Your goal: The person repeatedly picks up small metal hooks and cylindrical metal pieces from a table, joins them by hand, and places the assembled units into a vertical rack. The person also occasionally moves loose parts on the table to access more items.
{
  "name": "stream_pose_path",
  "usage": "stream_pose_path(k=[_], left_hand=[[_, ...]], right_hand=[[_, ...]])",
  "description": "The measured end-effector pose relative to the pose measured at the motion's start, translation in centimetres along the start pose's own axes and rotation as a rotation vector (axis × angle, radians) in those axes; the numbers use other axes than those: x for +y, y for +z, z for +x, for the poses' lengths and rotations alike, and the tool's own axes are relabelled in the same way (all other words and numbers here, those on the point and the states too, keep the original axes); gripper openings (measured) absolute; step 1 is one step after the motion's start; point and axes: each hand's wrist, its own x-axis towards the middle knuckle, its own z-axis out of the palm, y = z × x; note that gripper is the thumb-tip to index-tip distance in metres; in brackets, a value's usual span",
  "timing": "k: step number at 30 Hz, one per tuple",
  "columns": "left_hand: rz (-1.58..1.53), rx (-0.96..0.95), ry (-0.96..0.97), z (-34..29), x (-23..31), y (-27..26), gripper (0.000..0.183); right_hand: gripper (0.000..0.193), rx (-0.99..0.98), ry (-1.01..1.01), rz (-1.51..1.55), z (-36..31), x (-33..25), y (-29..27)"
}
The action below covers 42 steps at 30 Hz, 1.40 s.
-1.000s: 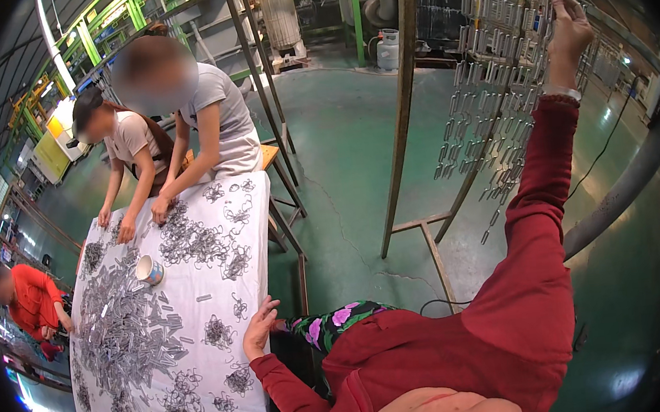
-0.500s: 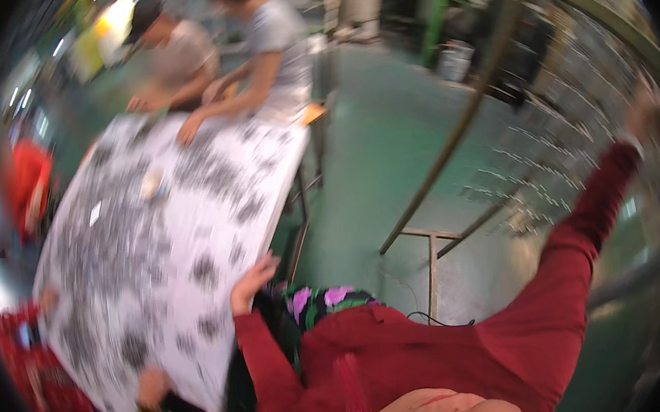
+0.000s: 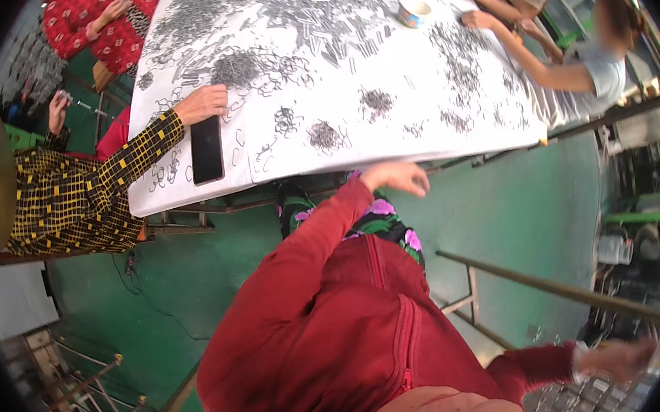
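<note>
My left hand (image 3: pixel 396 178) is just off the near edge of the white-topped table (image 3: pixel 386 134), its fingers loosely bent and nothing visible in them. My right hand (image 3: pixel 617 360) reaches out low on the right, smeared by motion; whether it holds anything cannot be seen. Nearest to my left hand on the table are small heaps of thin dark loop-shaped pieces (image 3: pixel 326 136) and another such heap (image 3: pixel 376 102). A larger pile of dark loops (image 3: pixel 236 69) lies farther left. Short dark strips (image 3: pixel 347 43) are scattered toward the far side.
A co-worker's hand (image 3: pixel 203 105) rests by a black phone (image 3: pixel 206 150) on the table's left. A paper cup (image 3: pixel 413 10) stands among the pieces. Co-workers' hands (image 3: pixel 479 20) work at the right edge. A metal frame rail (image 3: pixel 549 285) crosses beside my right arm.
My view has swung round, bringing the table across the top. My left hand has lifted off the table edge. My right arm still reaches out to the right.
</note>
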Motion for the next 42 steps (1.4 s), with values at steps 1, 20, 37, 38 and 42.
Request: stream_pose_path(k=[1, 20, 37, 38, 42], left_hand=[[-0.056, -0.004, 0.029, -1.2, 1.7, 0.2, 0.033], [0.577, 1.127, -0.566, -6.2, 1.5, -17.7, 0.037], [0.573, 0.952, -0.599, -2.2, -0.6, -20.7, 0.021], [0.515, 0.979, -0.530, -2.7, -0.2, -20.4, 0.020], [0.308, 0.931, -0.515, -4.6, 0.8, -19.3, 0.023]], right_hand=[[0.024, -0.124, 0.072, 0.117, -1.8, -2.4, 3.0], [0.031, -1.426, 0.246, 1.009, -37.6, -30.4, 35.0], [0.032, -1.465, 0.415, 1.047, -34.6, -26.6, 33.5], [0.034, -1.504, 0.464, 1.068, -34.0, -27.0, 33.7], [0.045, -1.667, 0.975, 1.640, -30.9, -29.2, 34.1]])
